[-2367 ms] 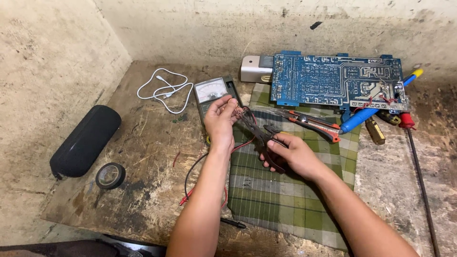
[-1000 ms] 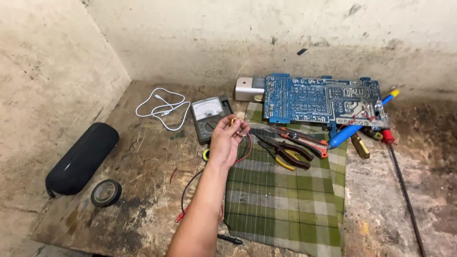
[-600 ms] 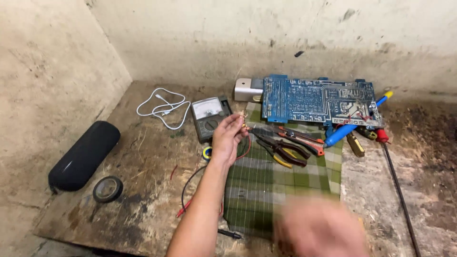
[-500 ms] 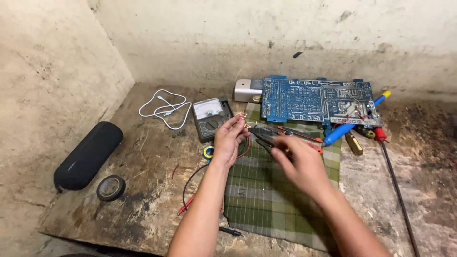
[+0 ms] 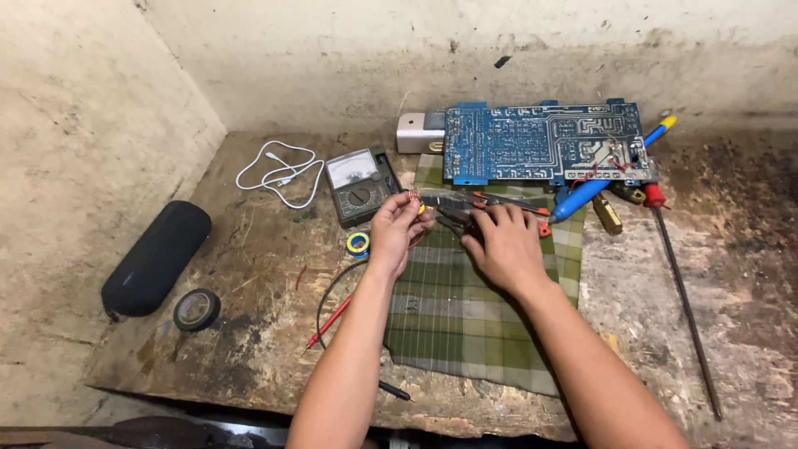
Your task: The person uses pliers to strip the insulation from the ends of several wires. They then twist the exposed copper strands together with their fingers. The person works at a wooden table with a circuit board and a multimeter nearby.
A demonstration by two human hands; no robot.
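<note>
My left hand is raised over the green checked cloth, its fingertips pinching a small component with thin wire legs. My right hand lies on the cloth over the pliers, fingers curled on their handles. A second pair with red handles lies just beyond. The big blue circuit board rests at the back of the worn wooden bench.
An analog multimeter with red and black probe leads, a white cable, a small solder spool, black tape roll, black cylinder speaker, grey box, blue-handled screwdriver and long red-handled screwdriver. Walls stand left and behind.
My right hand left view, then came back in from below and settled on the pliers. My left hand stayed raised with the small component.
</note>
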